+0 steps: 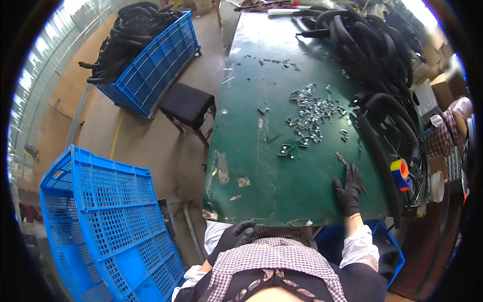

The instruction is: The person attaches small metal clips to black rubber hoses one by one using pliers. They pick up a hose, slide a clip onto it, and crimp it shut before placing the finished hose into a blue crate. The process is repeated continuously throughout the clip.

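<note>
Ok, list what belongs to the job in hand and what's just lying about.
Likely the job: thin metal tool at the right hand; bent metal clips; black tubes.

Likely just lying about: black stool; nearer blue crate; flat scrap.

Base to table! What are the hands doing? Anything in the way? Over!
Left hand by green table; right hand over slim metal tool. Bent metal pieces loose ahead. Black tube off to the right, not blocking them.

The clips [315,113] look like shiny metal, the tabletop [292,186] glossy, the tubes [390,53] matt.
</note>
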`<state>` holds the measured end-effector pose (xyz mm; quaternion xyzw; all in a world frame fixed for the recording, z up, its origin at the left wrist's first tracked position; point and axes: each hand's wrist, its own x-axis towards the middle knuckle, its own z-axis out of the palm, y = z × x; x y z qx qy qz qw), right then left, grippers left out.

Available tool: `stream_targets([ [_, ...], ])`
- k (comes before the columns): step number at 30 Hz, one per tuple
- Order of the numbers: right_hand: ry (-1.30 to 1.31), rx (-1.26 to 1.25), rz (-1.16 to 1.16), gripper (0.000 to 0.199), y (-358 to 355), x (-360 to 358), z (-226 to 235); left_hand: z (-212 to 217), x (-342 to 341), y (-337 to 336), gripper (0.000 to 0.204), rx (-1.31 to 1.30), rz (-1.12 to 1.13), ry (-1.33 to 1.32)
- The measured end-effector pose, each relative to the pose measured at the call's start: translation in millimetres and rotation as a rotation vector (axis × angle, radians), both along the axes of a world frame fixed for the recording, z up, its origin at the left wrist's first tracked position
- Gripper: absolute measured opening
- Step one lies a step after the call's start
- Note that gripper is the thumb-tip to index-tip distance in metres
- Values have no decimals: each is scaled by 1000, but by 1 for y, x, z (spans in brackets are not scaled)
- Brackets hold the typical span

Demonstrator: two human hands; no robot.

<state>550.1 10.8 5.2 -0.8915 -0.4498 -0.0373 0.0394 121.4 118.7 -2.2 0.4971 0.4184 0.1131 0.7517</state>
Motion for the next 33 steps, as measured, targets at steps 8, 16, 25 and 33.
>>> stream_targets([
  [8, -3, -124, -63, 77, -24, -1, -24, 96, -2, 71, 45, 126, -278, 144],
  [16, -574, -49, 451, 74, 72, 13, 41, 109, -74, 29, 35, 462, 331, 152],
  [25, 641, 215, 996, 41, 359, -333, 184, 186, -243, 24, 41, 376, 570, 149],
  [33, 565, 141, 1703, 25, 387, -603, 264, 249, -332, -26, 34, 215, 1157, -68],
])
